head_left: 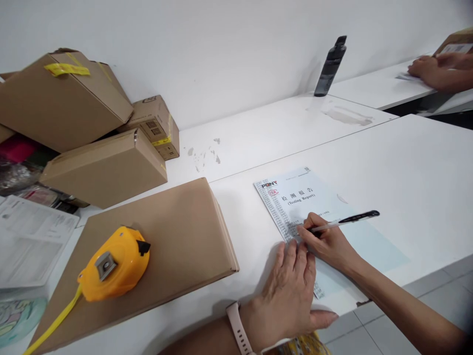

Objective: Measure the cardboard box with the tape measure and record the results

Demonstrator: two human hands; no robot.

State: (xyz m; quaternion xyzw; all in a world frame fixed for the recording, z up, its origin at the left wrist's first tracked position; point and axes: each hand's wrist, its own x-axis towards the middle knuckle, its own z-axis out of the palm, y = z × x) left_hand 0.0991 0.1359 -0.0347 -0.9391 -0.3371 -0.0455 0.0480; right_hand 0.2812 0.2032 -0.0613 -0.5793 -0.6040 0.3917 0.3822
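Report [325, 203] lies under your right hand [328, 244], near the tabletop's [424, 197] front edge; that hand pinches a slanted pen [347, 220]; your left hand [290, 283] rests palm-down, fingers extended

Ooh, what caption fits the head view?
Right hand holds a pen over the testing report, left hand at its edge.

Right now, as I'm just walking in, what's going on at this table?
A person's right hand holds a pen at a printed testing report; whether the tip touches the paper is hard to tell. The left hand lies flat across the report's left edge. To the left, a yellow-orange tape measure sits on a flat cardboard box. Another person's hands show at the far right.
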